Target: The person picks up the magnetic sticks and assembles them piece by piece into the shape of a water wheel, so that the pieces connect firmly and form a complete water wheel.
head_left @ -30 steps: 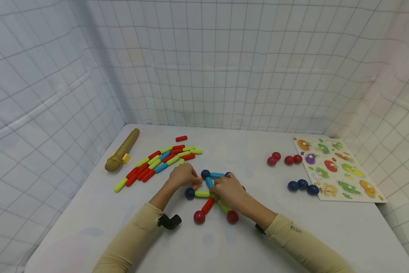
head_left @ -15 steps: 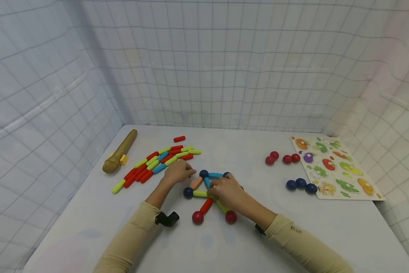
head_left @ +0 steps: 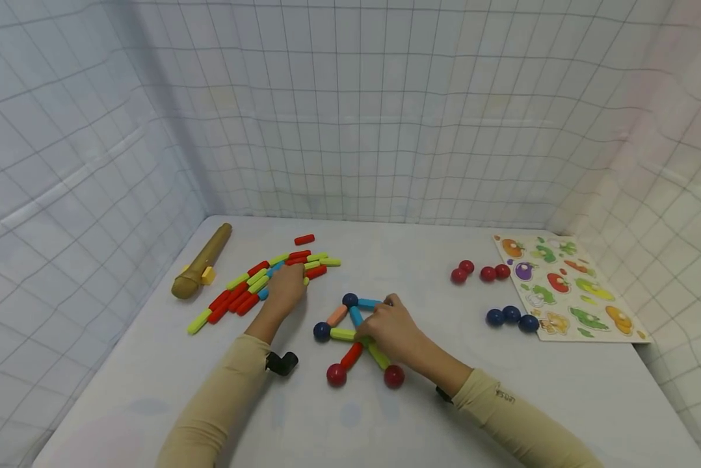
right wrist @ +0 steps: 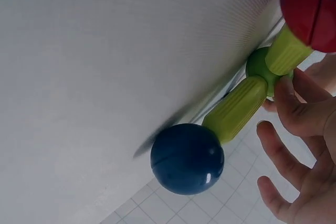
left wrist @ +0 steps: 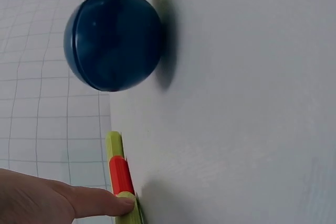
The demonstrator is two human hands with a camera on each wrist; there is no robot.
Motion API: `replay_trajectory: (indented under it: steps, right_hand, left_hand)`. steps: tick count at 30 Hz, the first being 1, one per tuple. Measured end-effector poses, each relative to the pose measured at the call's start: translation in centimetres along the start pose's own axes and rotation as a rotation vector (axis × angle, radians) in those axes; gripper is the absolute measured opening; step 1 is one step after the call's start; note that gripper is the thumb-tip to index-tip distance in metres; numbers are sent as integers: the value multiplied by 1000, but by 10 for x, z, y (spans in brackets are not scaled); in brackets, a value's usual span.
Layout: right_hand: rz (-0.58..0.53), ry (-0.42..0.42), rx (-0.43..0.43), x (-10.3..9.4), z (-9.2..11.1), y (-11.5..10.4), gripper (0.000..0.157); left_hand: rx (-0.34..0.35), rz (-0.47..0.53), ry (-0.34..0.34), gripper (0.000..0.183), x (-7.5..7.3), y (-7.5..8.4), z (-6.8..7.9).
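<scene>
Right grip (head_left: 394, 330), green ball (right wrist: 256, 65) at fingertips (right wrist: 286, 91)

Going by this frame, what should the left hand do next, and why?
I'd have the left hand pick up the yellow-green rod under its fingertip and bring it to the ball-and-rod figure. That fingertip touches the rod in the left wrist view, while the right hand pinches the figure's green ball, which probably helps steady it.

Head view looks forward-down over the table (head_left: 350, 445); both wrist views share it close-up.
</scene>
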State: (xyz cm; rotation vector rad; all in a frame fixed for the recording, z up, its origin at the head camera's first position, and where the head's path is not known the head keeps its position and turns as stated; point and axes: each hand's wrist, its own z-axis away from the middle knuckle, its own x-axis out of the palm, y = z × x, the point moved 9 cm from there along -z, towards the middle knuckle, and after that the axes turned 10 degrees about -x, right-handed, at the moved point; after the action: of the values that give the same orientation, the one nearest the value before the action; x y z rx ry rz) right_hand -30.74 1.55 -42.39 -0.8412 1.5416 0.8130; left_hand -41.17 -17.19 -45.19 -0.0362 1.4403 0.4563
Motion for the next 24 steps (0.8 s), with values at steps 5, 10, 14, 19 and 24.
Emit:
replay_trajectory:
  steps: [5,10,14,19,24]
  right_hand:
    - [33,16,24,-2,-2,3,20]
    - [38,21,31,-3,-3,3,19]
    - [32,21,40,-2,-3,3,19]
    - [29,1,55,-1,-3,3,21]
    - [39,-14,57,1,-4,1,21]
  left_hand:
    - [28,-3,8,29,-3,-1,4]
    - [27,37,-25,28,-6,-5,15]
    - [4,109,-165,39,-3,-8,28]
    - [6,194,-316,41,3,-4,44]
    - [25,220,-378,38,7,0,57]
